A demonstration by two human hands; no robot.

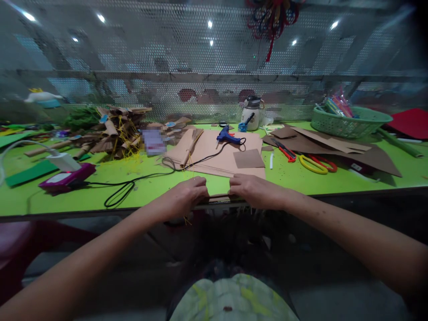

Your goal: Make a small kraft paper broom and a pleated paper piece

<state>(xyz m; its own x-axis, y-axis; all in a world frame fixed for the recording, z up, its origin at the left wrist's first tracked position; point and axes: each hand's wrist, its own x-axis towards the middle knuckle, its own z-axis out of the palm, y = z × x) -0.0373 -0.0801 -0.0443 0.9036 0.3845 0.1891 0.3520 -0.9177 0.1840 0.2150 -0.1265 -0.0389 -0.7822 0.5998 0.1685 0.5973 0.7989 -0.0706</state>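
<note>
My left hand (187,194) and my right hand (252,189) rest side by side at the near edge of the green table (150,187). Both have their fingers curled down around a small brown piece (219,198) at the table edge; little of it shows between them. Thin yellow strands hang below my left hand. Just beyond the hands lies a stack of tan paper sheets (214,151) with a small brown square (248,158) on top.
A blue glue gun (228,136) lies on the sheets, its black cord (133,183) looping left. Red cutters (284,150) and yellow and red scissors (316,164) lie right, a green basket (349,121) beyond. Rolled brown paper (117,131) is piled left, beside a purple device (67,177).
</note>
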